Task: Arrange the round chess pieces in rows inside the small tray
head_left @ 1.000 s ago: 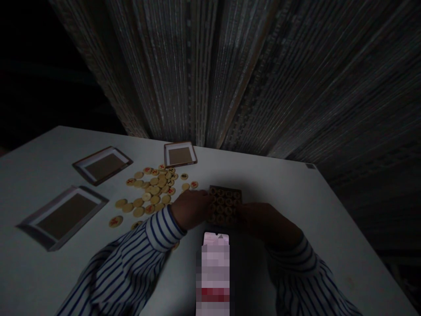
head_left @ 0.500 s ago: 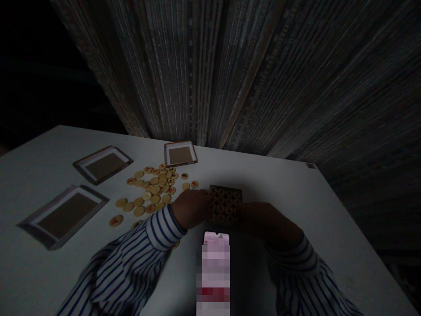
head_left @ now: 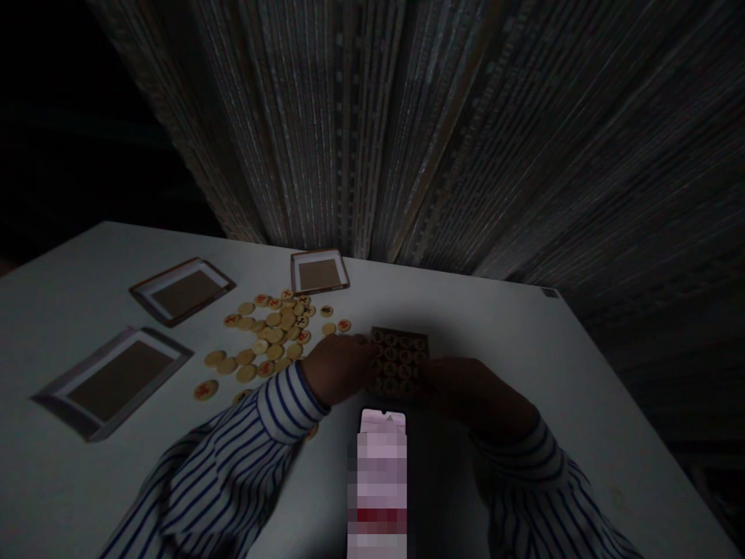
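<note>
A small box (head_left: 400, 332) of round Chinese chess pieces (head_left: 405, 356), set in neat rows, lies in front of me in deep shadow. My left hand (head_left: 339, 368) closes on its left side, and my right hand (head_left: 478, 392) grips the right side. The fingertips are dark and partly hidden. To the left of the box, loose wooden Chinese chess pieces (head_left: 275, 335) are scattered in a heap, some with red or black characters up, others blank side up. My left forearm hides a few of them.
Beyond the loose pieces stand a shallow tray (head_left: 293, 273) and a second tray (head_left: 143, 299); a third, larger one (head_left: 64, 415) lies nearer left. A lit phone (head_left: 382, 466) is below the box. A striped curtain (head_left: 372, 140) hangs behind the white table (head_left: 506, 326).
</note>
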`<state>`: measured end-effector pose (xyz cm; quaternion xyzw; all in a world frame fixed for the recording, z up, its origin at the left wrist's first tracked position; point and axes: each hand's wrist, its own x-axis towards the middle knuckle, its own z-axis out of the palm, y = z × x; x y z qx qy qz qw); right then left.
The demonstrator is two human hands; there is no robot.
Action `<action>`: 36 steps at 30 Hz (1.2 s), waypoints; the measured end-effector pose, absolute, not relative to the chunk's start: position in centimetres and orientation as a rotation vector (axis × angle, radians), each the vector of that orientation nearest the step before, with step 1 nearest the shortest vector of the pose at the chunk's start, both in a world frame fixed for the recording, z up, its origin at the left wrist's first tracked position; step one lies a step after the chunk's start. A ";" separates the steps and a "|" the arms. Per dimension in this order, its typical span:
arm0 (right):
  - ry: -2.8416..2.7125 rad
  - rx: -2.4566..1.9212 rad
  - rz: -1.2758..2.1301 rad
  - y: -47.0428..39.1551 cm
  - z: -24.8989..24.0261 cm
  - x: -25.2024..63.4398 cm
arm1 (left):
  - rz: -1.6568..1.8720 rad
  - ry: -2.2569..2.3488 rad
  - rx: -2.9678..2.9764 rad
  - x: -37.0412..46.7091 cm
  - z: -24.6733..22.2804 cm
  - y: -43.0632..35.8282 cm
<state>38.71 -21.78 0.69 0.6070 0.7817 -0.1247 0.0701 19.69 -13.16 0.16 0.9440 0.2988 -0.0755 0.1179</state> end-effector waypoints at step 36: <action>2.552 2.087 0.203 -21.6 3.2 38.6 | 0.375 1.160 2.499 15.4 4.8 -10.9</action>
